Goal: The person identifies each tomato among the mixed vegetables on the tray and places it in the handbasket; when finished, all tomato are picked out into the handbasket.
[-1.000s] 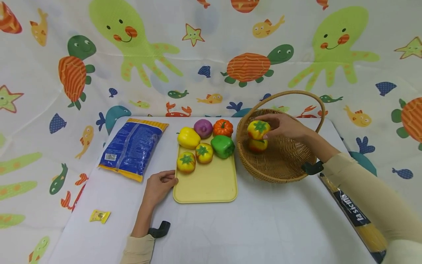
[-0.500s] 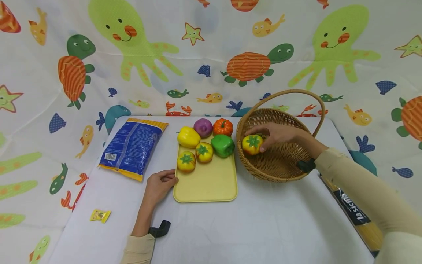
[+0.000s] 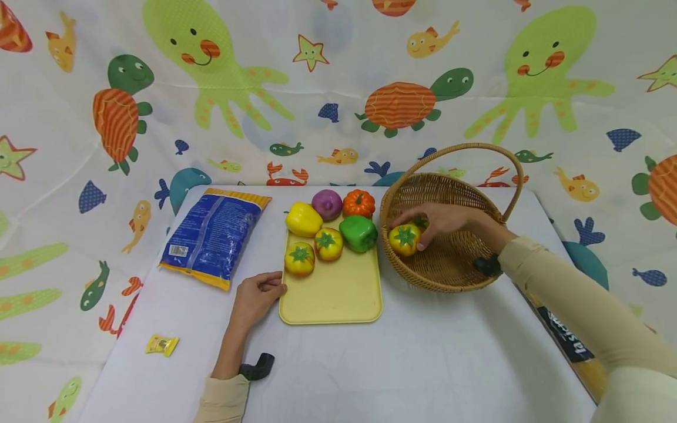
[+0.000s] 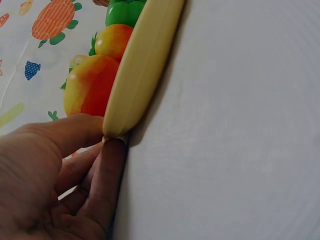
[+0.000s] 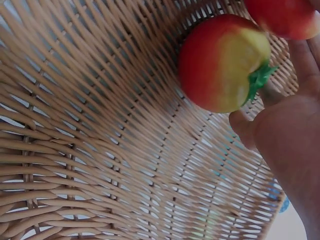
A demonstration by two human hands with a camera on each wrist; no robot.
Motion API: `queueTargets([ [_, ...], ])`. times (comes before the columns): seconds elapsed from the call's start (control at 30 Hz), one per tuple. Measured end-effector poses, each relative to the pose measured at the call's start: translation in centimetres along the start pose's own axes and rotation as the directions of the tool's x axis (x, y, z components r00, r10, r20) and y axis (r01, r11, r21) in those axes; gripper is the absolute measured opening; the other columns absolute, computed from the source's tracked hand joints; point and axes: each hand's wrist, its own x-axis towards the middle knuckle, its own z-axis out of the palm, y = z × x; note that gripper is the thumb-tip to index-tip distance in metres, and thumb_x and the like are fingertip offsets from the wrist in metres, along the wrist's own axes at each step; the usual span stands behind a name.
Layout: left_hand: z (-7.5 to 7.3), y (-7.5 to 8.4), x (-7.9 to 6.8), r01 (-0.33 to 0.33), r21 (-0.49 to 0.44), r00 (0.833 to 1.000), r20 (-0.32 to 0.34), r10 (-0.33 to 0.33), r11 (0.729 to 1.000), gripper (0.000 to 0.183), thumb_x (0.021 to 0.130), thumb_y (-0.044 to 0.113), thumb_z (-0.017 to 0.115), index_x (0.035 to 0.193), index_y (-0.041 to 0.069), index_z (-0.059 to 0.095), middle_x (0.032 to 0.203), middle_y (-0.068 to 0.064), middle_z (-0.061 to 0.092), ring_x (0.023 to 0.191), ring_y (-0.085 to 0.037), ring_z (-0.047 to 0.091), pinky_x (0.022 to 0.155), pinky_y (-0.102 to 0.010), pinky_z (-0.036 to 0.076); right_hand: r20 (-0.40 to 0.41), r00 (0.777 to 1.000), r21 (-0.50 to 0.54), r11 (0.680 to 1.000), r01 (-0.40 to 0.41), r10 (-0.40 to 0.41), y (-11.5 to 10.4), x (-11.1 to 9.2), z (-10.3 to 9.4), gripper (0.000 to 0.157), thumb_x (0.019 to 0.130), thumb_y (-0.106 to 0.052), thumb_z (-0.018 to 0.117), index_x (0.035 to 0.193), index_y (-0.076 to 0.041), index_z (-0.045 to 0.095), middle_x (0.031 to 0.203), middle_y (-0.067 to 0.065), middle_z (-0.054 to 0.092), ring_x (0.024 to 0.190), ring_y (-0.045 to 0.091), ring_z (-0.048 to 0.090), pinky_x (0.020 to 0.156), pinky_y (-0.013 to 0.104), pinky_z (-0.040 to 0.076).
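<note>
Two grips: the left hand [image 3: 255, 298] pinches the edge of the tray [image 3: 333, 299], probably to steady it; the right hand [image 3: 443, 219] has thumb and fingers around a tomato [image 3: 405, 239] inside the basket [image 3: 449, 270], a second tomato [image 5: 220, 65] just beside that grip.

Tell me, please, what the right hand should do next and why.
I'd probably let the right hand ease its grip on the front tomato: it has come down since a second ago and is now low in the basket, close beside another tomato.
</note>
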Motion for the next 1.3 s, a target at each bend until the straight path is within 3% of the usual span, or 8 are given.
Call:
queueTargets([
  [0.4,0.02,-0.15,0.04,-0.008,-0.003,1.0,0.002,0.008,1.0,0.036,0.087,0.02,0.076,0.12,0.006,0.071,0.094,-0.005,0.07,0.082,-0.017,0.065,0.071,-0.026,0.052,0.041,0.999,-0.069,0.998,0.01,-0.007,0.51,0.2,-0.07,0.072,0.076,-0.02,0.085,0.141,-0.024,0.056,0.151,0.006,0.04,0.137,0.03,0.033,0.108,0.051,0.03],
  [0.6,-0.05,0.0,0.0,0.0,-0.002,1.0,0.007,0.0,1.0,0.036,0.087,0.02,0.076,0.12,0.005,0.071,0.095,-0.005,0.07,0.083,-0.017,0.065,0.072,-0.025,0.052,0.08,0.996,-0.068,0.996,0.05,-0.044,0.59,0.28,-0.1,0.073,0.078,-0.014,0.083,0.143,-0.021,0.053,0.148,0.004,0.043,0.129,0.028,0.042,0.104,0.047,0.036],
  [0.83,-0.09,0.06,0.0,-0.002,-0.001,1.0,0.013,0.002,1.0,0.037,0.087,0.021,0.075,0.12,0.005,0.071,0.096,-0.005,0.07,0.083,-0.017,0.065,0.071,-0.025,0.052,0.101,0.989,-0.095,0.989,0.117,-0.107,0.75,0.2,-0.14,0.068,0.078,-0.017,0.083,0.14,-0.02,0.056,0.158,0.004,0.031,0.145,0.03,0.019,0.111,0.055,0.02],
  [1.3,-0.09,-0.11,0.05,-0.007,0.002,1.0,0.005,0.007,1.0,0.036,0.087,0.02,0.076,0.12,0.006,0.071,0.095,-0.005,0.07,0.082,-0.017,0.065,0.072,-0.025,0.052,0.098,0.991,-0.148,0.983,0.105,-0.091,0.25,-0.18,-0.66,0.066,0.079,-0.019,0.081,0.14,-0.021,0.056,0.159,0.005,0.028,0.146,0.034,0.016,0.111,0.06,0.017],
])
